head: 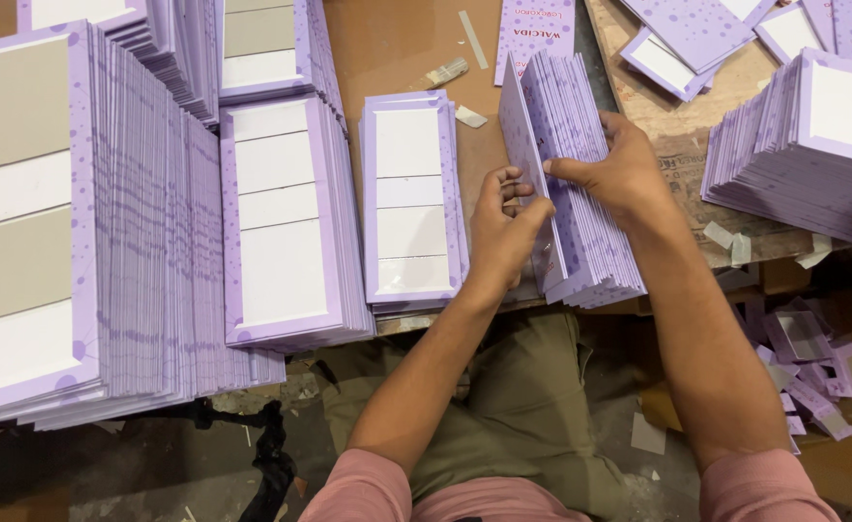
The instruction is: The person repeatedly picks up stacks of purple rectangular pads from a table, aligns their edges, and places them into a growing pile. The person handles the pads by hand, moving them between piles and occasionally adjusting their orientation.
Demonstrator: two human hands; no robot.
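A batch of lilac card covers (580,193) stands on edge on the brown table (397,43), leaning right. My right hand (619,174) grips the batch from the top, thumb pressing on the front sheets. My left hand (503,232) pinches the frontmost cover (520,145) and pulls it away from the batch. Just left of my left hand lies a short flat stack of covers (411,198), white panels facing up.
Taller stacks of the same covers fill the left side (281,222) (58,232) and the far left corner. Another fanned stack (812,145) lies at the right. Loose covers lie at the back right (687,39). Lilac scraps (812,367) litter the floor at the right.
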